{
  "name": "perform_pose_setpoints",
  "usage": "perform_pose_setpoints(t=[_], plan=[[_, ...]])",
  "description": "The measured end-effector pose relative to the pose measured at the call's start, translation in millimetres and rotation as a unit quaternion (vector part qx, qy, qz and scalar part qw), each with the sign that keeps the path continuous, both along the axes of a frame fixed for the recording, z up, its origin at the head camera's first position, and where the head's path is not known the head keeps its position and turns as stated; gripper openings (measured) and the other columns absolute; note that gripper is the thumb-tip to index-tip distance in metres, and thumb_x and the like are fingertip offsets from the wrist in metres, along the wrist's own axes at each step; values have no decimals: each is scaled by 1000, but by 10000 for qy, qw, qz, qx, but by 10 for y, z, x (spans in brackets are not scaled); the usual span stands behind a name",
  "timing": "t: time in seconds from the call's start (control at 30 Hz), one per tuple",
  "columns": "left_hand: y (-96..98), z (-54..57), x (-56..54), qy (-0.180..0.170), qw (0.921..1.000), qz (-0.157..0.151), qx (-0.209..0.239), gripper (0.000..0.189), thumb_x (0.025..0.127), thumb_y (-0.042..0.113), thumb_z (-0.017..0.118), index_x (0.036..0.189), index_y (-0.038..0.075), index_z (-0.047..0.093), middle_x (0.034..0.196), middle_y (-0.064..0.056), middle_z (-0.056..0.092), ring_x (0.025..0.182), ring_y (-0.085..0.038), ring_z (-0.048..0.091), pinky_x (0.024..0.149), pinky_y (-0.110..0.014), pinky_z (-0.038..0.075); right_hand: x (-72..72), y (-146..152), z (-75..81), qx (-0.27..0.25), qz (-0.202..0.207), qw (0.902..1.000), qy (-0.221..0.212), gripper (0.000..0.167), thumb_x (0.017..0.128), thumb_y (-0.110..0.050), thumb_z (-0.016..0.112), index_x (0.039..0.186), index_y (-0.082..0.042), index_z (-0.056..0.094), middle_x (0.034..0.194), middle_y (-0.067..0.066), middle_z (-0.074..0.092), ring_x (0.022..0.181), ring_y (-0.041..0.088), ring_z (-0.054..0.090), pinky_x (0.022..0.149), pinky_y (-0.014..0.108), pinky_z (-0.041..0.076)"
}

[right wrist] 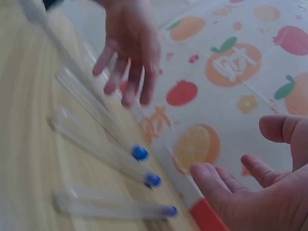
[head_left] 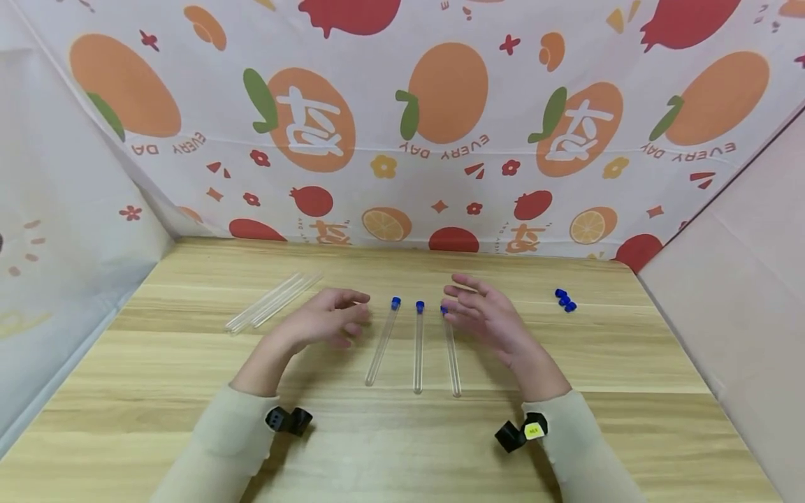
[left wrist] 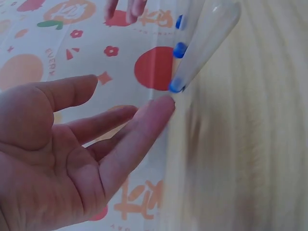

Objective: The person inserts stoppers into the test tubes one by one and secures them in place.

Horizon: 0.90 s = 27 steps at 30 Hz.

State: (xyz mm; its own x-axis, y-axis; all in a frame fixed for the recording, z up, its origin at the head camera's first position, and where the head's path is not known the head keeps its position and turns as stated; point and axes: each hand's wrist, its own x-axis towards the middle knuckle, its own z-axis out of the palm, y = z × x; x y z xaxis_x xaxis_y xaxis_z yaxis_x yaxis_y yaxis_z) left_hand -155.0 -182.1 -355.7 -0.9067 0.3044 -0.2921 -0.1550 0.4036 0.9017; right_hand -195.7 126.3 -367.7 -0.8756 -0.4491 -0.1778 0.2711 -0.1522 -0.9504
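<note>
Three clear test tubes with blue caps lie fanned out in the middle of the wooden table: a left tube [head_left: 381,349], a middle tube [head_left: 418,353] and a right tube [head_left: 453,356], caps pointing away from me. My left hand [head_left: 328,314] hovers beside the left tube, fingers loosely bent and holding nothing. On the other side, my right hand [head_left: 487,314] is held over the right tube, overlapping its blue cap [head_left: 444,309] in the head view. Its fingers are relaxed, and the right wrist view shows nothing in the palm.
Several uncapped clear tubes [head_left: 273,304] lie together at the left. Loose blue caps [head_left: 564,300] sit in a small cluster on the right. A fruit-printed cloth [head_left: 377,195] hangs along the table's back edge, with pale cloth at both sides.
</note>
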Motion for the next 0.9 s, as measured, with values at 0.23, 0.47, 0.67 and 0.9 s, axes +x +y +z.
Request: perform_pose_setpoints(t=[0.23, 0.47, 0.67, 0.9], plan=[[-151, 74, 12, 1312, 9876, 225, -828, 44, 104, 22, 53, 139, -5, 51, 124, -27, 62, 99, -37, 68, 74, -42, 61, -152, 263, -60, 1702, -786, 9720, 1418, 48, 101, -21, 60, 146, -13, 46, 144, 11, 50, 130, 27, 51, 107, 46, 46], [-399, 101, -23, 2176, 9464, 768, -2259, 40, 105, 23, 51, 136, 0, 57, 119, -21, 68, 100, -38, 69, 86, -51, 55, -315, 578, -193, 3002, -1425, 9045, 2673, 57, 98, -36, 65, 148, -16, 47, 145, 13, 51, 133, 36, 48, 108, 53, 44], [-552, 147, -27, 2185, 9185, 1097, -3109, 41, 101, 21, 57, 137, 1, 56, 122, -21, 68, 106, -39, 67, 85, -56, 52, -425, 874, -226, 3789, -2047, 8443, 3188, 59, 96, -27, 69, 148, -13, 47, 147, 15, 51, 135, 41, 44, 107, 59, 41], [-692, 85, -23, 2058, 8990, 1282, -3646, 42, 96, 15, 62, 134, -1, 57, 120, -25, 67, 108, -45, 62, 81, -61, 50, -503, 1146, -231, 4562, -2407, 7867, 3391, 58, 95, -26, 69, 147, -11, 49, 146, 21, 50, 136, 45, 41, 111, 62, 31]])
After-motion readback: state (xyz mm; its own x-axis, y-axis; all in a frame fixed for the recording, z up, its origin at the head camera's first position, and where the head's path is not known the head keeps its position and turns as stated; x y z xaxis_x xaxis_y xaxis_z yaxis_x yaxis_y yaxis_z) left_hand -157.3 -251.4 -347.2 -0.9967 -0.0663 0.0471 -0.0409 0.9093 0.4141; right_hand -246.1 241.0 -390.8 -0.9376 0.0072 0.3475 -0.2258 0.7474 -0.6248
